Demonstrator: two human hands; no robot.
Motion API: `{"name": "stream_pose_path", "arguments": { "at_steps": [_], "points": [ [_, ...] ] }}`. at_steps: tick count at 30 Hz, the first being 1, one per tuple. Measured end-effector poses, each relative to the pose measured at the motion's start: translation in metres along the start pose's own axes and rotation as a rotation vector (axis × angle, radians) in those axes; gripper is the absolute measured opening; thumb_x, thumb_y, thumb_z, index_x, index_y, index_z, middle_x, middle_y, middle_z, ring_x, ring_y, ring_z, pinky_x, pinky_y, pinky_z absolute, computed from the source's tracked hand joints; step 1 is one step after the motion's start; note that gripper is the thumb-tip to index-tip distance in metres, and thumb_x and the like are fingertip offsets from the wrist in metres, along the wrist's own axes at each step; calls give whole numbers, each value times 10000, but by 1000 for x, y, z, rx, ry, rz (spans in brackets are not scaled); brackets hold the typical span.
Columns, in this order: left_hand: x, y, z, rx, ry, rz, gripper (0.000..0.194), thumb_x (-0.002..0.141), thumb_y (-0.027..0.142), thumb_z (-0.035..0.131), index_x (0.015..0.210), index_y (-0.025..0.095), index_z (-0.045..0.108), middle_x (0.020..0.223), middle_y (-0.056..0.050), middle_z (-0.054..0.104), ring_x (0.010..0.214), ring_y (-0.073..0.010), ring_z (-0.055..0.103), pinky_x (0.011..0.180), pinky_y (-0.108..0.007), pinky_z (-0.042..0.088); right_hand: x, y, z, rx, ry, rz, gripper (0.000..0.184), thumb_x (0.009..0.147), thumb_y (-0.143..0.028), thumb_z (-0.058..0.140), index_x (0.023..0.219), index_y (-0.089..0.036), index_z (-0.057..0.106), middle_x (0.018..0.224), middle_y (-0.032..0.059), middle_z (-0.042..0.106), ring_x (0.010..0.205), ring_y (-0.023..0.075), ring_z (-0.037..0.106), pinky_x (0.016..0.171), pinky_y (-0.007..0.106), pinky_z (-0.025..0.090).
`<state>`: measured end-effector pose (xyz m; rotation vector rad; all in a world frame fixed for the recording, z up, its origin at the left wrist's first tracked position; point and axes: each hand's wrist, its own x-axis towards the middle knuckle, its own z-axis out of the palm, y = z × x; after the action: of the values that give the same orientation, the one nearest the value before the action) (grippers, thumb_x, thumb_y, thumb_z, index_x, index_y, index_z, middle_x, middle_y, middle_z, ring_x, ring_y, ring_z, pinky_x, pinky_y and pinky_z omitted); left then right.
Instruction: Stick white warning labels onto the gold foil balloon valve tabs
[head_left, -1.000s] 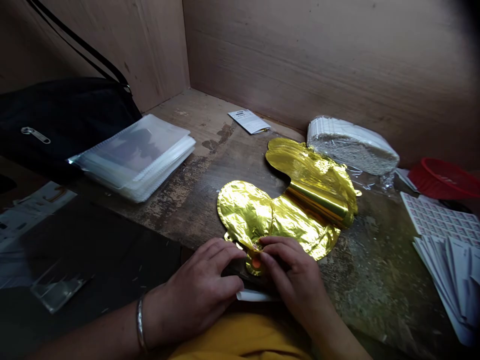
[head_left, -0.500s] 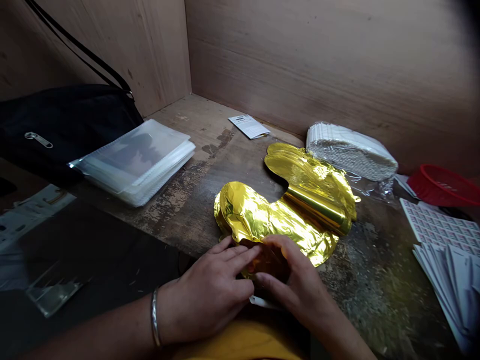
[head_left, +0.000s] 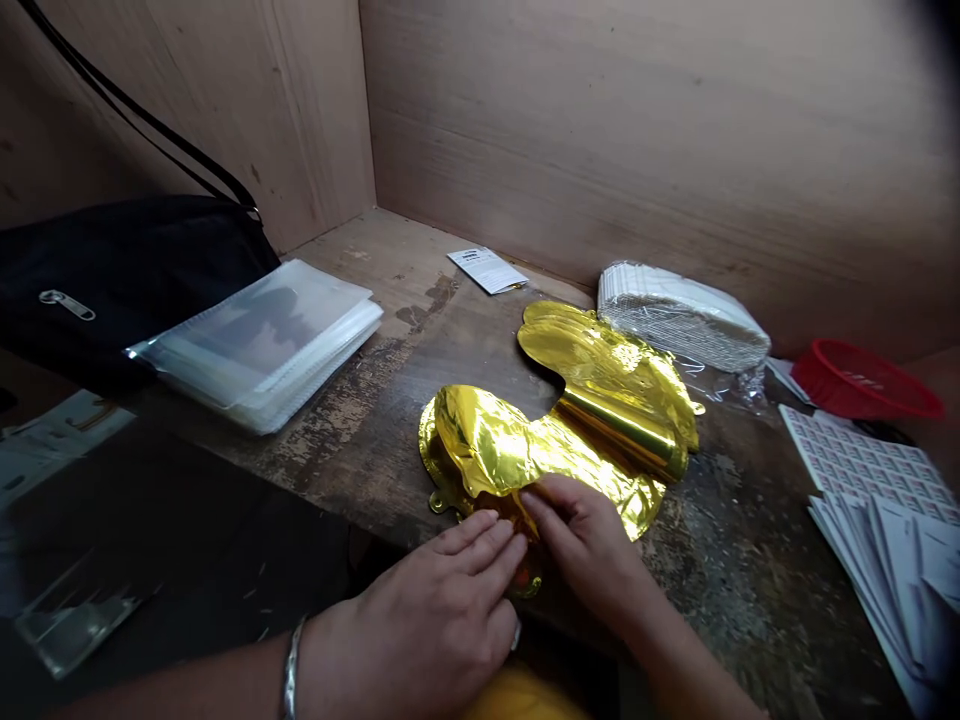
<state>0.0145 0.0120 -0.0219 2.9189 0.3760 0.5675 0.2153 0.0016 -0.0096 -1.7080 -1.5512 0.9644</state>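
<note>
A shiny gold foil balloon [head_left: 487, 425], flat and creased with a rounded, curving outline, lies at the near edge of the worktable. My left hand [head_left: 439, 600], a silver bangle at its wrist, presses its fingers together on the balloon's near end and holds it there. A small white piece [head_left: 516, 635] shows beside the left thumb; what it is I cannot make out. My right hand [head_left: 589, 535] pinches a fold of the same foil between thumb and fingers, just right of the left fingertips. Both hands partly hide the near end of the foil.
Left of the balloon sits a stack of clear plastic sleeves [head_left: 262, 340], with a black bag [head_left: 135, 280] behind. A printed white card [head_left: 489, 270], a plastic-wrapped white bundle [head_left: 682, 315], a red basket [head_left: 862, 380], a sticker sheet [head_left: 870, 460] and folded papers [head_left: 892, 570] lie around the far and right sides.
My right hand has closed from a wider grip to a pinch on the foil. My left hand has shifted lower, its fingers straighter on the near end. The view has tilted slightly.
</note>
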Motion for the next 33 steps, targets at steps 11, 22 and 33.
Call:
{"name": "stream_pose_path", "arguments": {
  "at_steps": [11,22,33],
  "points": [
    [0,-23,-19,-336,-203,-159,162,921,250,515,1007,225,651,1372,-72,533,1345,-321,392,1153,-593,184,-6,23,-13,147,147,58,443,779,-461,705,1126,-191,652,1074,107,708,979,290,660,831,424,548],
    [5,-28,-25,-256,-97,-83,144,857,218,609,983,259,665,1309,-47,613,1260,-270,498,1124,-461,304,40,15,-68,-295,374,1,267,894,-394,558,811,-170,678,736,31,677,689,186,636,605,288,502],
    [6,-29,-27,-426,-222,-169,212,857,173,562,1018,260,670,1402,-28,545,1378,-301,394,1158,-561,244,123,54,-156,-572,724,343,246,899,-293,623,1085,-132,630,1119,108,642,991,228,627,872,439,512]
  ]
}}
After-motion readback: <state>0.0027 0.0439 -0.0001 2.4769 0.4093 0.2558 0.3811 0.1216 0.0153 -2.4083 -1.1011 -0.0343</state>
